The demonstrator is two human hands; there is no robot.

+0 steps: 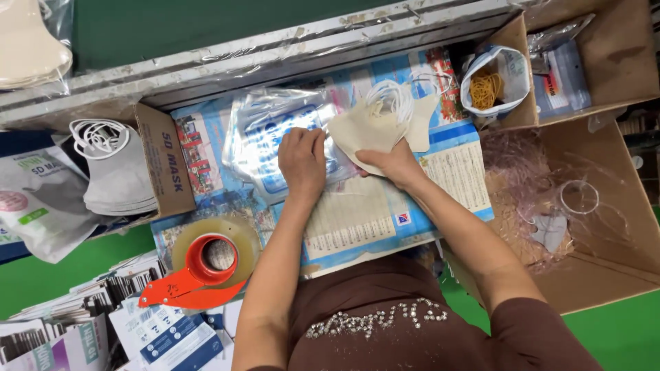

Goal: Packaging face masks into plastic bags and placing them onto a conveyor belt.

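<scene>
The left hand (301, 159) is pressing down, fingers curled together, on a clear plastic pouch (275, 141) lying on the table (385, 213). The right hand (393, 163) is pinching a stack of beige face masks (368, 127) at the pouch's edge, beside a red tape dispenser (203, 268).

- Clear plastic pouch (275, 137) w/ blue-white print, flat at centre of bench, pinned under left hand (301, 161).
- Open brown cardboard box (165, 161), left, on its side, holding grey masks.
- White-grey resealable bag (41, 206) w/ green & pink labels, far left.
- Stack of flat blue-white printed cartons (165, 336), bottom left.
- Clear bag w/ printed insert (564, 79), top right, inside large brown box (619, 48).
</scene>
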